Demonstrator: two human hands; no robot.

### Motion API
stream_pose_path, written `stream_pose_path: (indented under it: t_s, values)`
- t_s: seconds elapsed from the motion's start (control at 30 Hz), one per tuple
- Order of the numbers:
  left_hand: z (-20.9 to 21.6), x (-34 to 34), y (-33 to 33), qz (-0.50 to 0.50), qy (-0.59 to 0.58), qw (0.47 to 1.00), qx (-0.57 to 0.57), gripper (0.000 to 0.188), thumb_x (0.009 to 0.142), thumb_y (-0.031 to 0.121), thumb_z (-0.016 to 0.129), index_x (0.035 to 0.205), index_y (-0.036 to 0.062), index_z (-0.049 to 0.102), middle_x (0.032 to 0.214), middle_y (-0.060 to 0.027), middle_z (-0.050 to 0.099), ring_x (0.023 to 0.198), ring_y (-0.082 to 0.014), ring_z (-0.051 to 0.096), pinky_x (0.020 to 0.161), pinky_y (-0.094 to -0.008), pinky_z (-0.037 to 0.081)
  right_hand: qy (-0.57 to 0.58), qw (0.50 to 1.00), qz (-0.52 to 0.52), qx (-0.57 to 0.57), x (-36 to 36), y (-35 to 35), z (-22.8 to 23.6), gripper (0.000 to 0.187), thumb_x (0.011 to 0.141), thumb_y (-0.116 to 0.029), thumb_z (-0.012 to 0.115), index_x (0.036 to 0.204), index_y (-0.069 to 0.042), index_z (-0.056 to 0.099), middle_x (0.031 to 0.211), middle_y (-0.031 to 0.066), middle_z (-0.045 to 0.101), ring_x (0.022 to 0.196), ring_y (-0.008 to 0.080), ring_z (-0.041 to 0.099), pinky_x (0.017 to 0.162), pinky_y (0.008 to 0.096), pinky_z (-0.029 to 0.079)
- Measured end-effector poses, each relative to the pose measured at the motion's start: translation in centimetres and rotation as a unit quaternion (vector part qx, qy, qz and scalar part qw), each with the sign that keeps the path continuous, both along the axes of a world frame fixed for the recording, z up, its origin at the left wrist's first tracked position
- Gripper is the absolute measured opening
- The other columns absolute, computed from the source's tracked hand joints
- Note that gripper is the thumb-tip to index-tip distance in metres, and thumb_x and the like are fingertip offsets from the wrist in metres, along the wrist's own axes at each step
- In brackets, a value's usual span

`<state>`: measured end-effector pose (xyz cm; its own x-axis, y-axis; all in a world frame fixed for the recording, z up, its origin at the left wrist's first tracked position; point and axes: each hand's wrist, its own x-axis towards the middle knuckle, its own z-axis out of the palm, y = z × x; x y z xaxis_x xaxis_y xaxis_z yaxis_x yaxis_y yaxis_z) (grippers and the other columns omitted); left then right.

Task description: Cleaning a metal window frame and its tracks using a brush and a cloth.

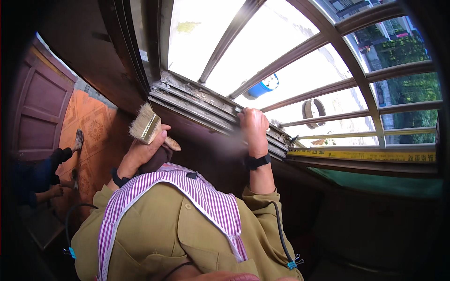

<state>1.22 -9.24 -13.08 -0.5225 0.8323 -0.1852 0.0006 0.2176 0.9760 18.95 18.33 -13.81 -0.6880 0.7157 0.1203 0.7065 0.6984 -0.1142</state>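
Observation:
My left hand point(146, 152) is closed round the wooden handle of a flat brush point(146, 124). Its pale bristles point up toward the window corner, and the handle end sticks out past my thumb. A dark brown, soft-looking thing point(157, 158) lies against this hand; its kind cannot be made out. My right hand point(253, 122) is closed in a fist at the sliding-window track point(201, 103), close to the bars. Below its fingers is a greyish motion blur, so whatever it grips cannot be told. Dust and grime lie along the track's grooves.
Metal window bars point(286, 56) rise just beyond the track. Outside are a blue bucket point(263, 87) and a round ring-like object point(313, 113). A yellow printed strip point(361, 154) runs along the right sill. At left, another person's legs point(61, 161) show on orange tiles near a brown door point(40, 103).

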Motion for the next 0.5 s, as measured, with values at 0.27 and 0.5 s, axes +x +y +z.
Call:
stream_pose_path:
  t_s: [0.27,0.5]
  values:
    - [-1.9,-0.4,0.1,-0.002,0.085,0.996,0.0,0.034,0.091,0.031,0.056,0.109,0.0025,0.061,0.098,-0.0087,0.063,0.092,-0.0174,0.059,0.083,-0.0298,0.046,0.037,0.994,0.034,0.097,0.9,0.1,-0.4,0.013,0.077,-0.014,0.061,0.067,-0.006,0.061,0.069,0.0117,0.062,0.064,0.0305,0.063,0.057,0.0412,0.049]
    - [-2.1,-0.5,-0.1,-0.006,0.055,0.998,-0.011,0.035,0.092,0.032,0.055,0.111,0.0025,0.061,0.099,-0.0072,0.064,0.094,-0.0166,0.059,0.086,-0.0291,0.045,0.052,0.989,-0.103,0.088,6.5,-0.5,1.8,0.013,0.08,-0.019,0.061,0.073,-0.008,0.062,0.074,0.0123,0.065,0.069,0.0325,0.064,0.061,0.0418,0.05]
